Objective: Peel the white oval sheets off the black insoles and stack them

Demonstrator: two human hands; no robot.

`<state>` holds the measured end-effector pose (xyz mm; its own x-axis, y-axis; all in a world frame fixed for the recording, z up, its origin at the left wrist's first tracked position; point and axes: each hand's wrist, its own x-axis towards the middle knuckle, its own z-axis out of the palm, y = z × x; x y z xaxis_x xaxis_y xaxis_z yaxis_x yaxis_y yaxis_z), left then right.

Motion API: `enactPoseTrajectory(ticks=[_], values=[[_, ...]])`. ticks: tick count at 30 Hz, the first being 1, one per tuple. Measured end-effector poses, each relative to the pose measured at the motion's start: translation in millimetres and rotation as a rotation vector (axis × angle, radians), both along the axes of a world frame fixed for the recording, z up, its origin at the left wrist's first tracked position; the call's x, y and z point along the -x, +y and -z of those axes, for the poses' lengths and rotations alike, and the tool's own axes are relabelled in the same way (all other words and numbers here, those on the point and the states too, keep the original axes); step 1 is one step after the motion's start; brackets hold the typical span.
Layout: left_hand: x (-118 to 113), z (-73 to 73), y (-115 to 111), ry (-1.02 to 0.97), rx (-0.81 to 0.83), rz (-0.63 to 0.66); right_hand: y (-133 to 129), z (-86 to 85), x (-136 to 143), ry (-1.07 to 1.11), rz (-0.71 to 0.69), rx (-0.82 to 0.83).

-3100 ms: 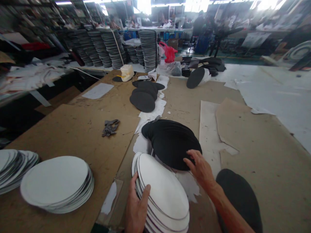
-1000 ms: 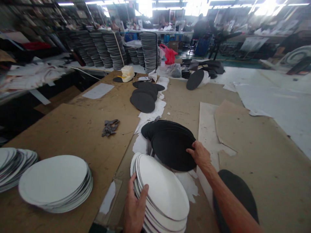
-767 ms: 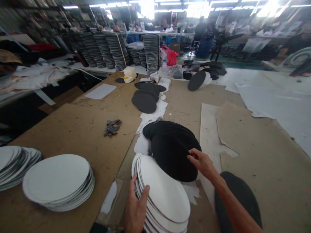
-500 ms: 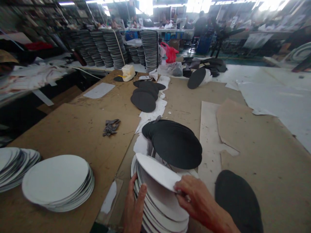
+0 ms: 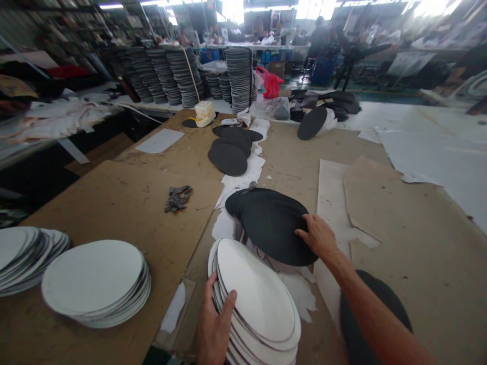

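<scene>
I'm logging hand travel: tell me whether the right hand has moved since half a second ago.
Yes. Judged against the black pile, the right hand has moved farther from the wearer, from the white stack to the pile's right edge.

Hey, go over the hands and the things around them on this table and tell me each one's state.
Front white stack: fanned, white side up
Black oval pile: fanned, overlapping
Left hand: spread, against the front white stack's left side
Right hand: at the black oval pile's right edge, grip unclear
Left white stacks: layers uneven
Gray scrap: crumpled
Right dark ovals: overlapping, partly hidden
</scene>
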<state>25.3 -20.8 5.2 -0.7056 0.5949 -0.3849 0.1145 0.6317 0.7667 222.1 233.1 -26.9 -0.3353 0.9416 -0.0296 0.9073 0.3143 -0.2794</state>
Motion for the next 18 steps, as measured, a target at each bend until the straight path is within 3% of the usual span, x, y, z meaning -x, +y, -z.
enactPoseTrajectory(ticks=[4, 8, 13, 16, 18], values=[[2, 1.9, -1, 0.006, 0.008, 0.007, 2, 5.8, 2, 0.02, -0.023, 0.085], [2, 0.9, -1, -0.011, 0.004, 0.002, -12, -5.0, -6, 0.113, -0.146, 0.148], [-2, -4.8, 2, -0.005, 0.011, -0.017, -80, -34.4, -5, 0.392, -0.31, 0.175], [-2, -7.7, 4, -0.017, -0.023, -0.007, -134, -46.2, 10, 0.339, -0.514, 0.33], [-2, -8.8, 5, -0.034, -0.003, 0.004, -156, -46.0, 19, 0.322, -0.615, 0.452]])
